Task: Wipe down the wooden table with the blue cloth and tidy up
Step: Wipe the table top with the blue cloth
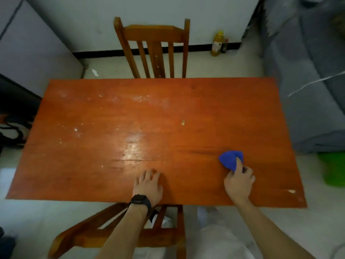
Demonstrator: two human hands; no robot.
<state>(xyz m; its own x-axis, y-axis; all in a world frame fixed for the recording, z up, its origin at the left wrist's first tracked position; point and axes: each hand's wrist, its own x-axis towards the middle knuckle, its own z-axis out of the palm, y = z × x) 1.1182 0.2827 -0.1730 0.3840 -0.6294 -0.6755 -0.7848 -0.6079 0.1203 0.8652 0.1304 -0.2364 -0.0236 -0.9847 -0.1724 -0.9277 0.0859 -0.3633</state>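
Note:
The wooden table [104, 150] fills the middle of the view, its orange-brown top marked with white specks and smears on the left and far side. A small pale crumb [183, 122] lies near the centre. My right hand [239, 181] grips a bunched blue cloth [230, 159] against the tabletop at the near right. My left hand [149, 185], with a black watch on the wrist, rests flat on the table near the front edge, fingers spread.
A wooden chair [153, 47] stands at the far side and another chair [115, 232] at the near side under my arms. A grey sofa [308, 90] is on the right, a green bin [334, 171] beside it, a yellow bottle [217, 43] by the wall.

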